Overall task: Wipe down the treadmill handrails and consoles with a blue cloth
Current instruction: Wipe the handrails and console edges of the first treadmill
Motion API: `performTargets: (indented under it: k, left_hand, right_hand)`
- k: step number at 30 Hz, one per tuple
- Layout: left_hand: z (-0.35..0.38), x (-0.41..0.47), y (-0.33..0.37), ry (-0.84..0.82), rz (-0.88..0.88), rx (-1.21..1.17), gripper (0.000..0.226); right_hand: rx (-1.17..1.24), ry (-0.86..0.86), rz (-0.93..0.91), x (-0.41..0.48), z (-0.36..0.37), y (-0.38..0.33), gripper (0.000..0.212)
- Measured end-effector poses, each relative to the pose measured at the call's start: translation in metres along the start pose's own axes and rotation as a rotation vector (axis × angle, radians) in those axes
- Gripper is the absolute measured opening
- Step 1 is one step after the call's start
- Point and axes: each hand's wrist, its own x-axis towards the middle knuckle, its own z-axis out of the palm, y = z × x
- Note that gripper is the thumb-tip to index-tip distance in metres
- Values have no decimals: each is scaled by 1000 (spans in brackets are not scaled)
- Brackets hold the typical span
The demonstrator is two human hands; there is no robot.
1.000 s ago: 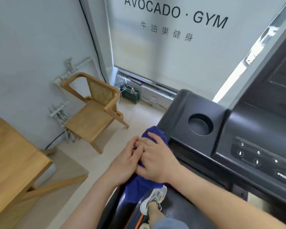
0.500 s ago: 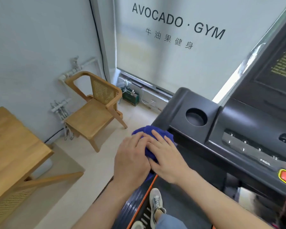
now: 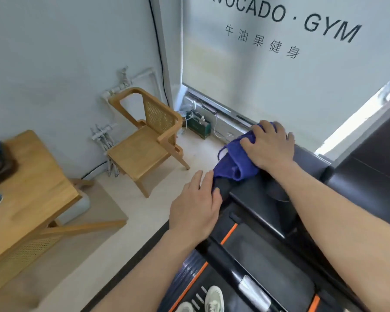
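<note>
Two light shoes (image 3: 214,298) of yours stand on the treadmill deck (image 3: 259,264), just below the console (image 3: 252,195). At the near left corner of the console lies your left hand (image 3: 195,208), its fingers straight and held together; the thumb rests on the black edge and the fingertips touch the lower hem of the blue cloth (image 3: 235,164). The cloth is bunched on the far left corner of the console and hangs a little over its side. On top of the cloth is your right hand (image 3: 269,147), which presses it down with the fingers a little apart and curled over the bunch, the thumb on the near side. To the left of the console stands a wooden table (image 3: 29,190), and beyond it a wooden chair (image 3: 148,143). Behind the console hangs a blind (image 3: 279,82) with the words AVOCADO · GYM.
</note>
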Motion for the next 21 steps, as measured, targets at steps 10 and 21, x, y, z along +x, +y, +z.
performTargets:
  k: [10, 21]
  left_hand:
    - [-29, -9, -29, 153, -105, -498, 41]
    - [-79, -141, -139, -395, 148, -293, 54]
  right_hand:
    - [-136, -98, -599, -110, 4, -102, 53]
    - [-34, 15, -462, -193, 27, -118, 63]
